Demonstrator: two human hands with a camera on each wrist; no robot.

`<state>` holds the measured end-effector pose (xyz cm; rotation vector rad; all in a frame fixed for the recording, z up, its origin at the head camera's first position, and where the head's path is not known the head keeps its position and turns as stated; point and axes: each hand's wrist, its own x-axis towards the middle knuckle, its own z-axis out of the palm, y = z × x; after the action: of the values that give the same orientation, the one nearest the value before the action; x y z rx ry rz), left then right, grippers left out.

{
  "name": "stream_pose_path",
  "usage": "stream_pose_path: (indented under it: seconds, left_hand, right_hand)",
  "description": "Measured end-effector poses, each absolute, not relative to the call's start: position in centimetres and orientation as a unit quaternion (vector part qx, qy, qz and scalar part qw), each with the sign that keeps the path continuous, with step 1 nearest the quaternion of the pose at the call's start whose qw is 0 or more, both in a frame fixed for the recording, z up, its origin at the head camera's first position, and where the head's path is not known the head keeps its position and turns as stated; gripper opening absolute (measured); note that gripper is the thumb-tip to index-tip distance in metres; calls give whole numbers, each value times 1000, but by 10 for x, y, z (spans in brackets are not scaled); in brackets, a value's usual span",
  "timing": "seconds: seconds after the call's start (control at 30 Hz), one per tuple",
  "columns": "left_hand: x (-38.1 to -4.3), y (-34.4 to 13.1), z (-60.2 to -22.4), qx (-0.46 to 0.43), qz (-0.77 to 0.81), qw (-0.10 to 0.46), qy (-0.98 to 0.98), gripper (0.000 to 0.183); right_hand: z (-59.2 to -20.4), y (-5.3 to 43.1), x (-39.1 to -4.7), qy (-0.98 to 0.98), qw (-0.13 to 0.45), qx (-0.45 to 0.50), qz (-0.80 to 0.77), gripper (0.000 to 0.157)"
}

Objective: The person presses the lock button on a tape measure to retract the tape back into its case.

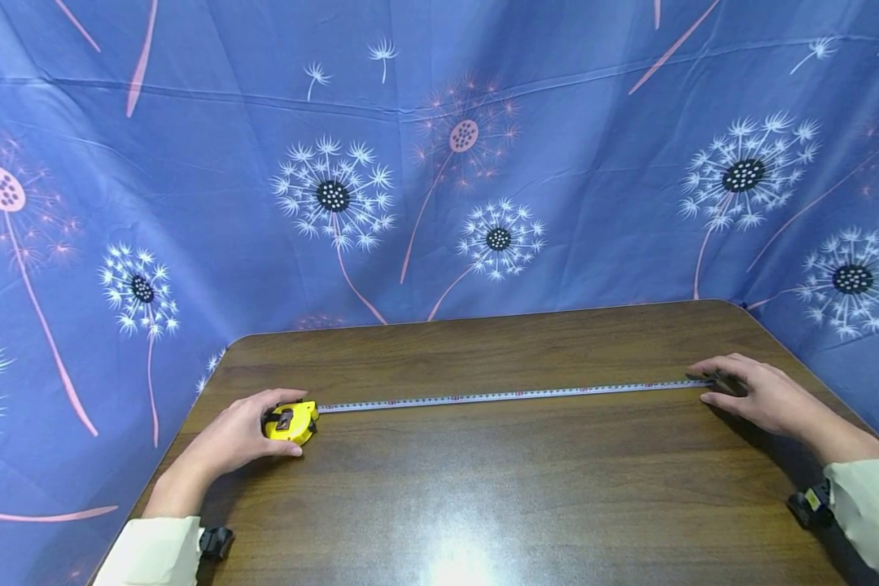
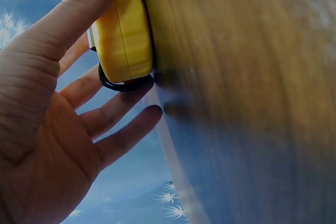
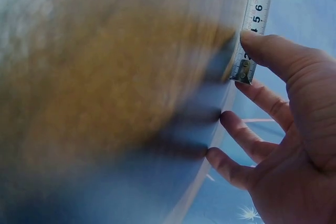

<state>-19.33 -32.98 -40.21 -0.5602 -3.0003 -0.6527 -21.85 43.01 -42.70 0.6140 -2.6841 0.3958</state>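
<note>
A yellow tape measure (image 1: 290, 422) stands on the wooden table at the left, its silver blade (image 1: 483, 398) drawn out across to the right. My left hand (image 1: 245, 431) grips the case, fingers at its far side and thumb at its near side. In the left wrist view the thumb presses on the yellow case (image 2: 124, 35), and a black cord loop (image 2: 126, 85) hangs under it. At the blade's far end is my right hand (image 1: 765, 395), its thumb and fingers around the tip. In the right wrist view the thumb touches the blade beside the metal end hook (image 3: 243, 71).
The brown wooden table (image 1: 469, 472) has rounded back corners and reflects a bright glare near the front. A blue cloth (image 1: 425, 187) with dandelion prints hangs behind and at both sides. Black wrist devices (image 1: 216, 543) sit by the pale sleeves (image 1: 154, 553).
</note>
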Motion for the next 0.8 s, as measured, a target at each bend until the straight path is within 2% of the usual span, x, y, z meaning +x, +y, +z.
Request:
stream_pose_path:
  seconds: [0.3, 0.57, 0.8]
  left_hand:
    - [-195, -330, -403, -182, -213, 3, -960, 82]
    - [-195, -331, -403, -180, -216, -2, -960, 82]
    - [-196, -332, -404, -179, -220, -3, -959, 83]
  right_hand:
    - [-426, 430, -220, -959, 150, 207, 123, 43]
    - [-429, 431, -222, -948, 175, 221, 146, 43]
    - [-427, 429, -222, -950, 173, 212, 148, 41]
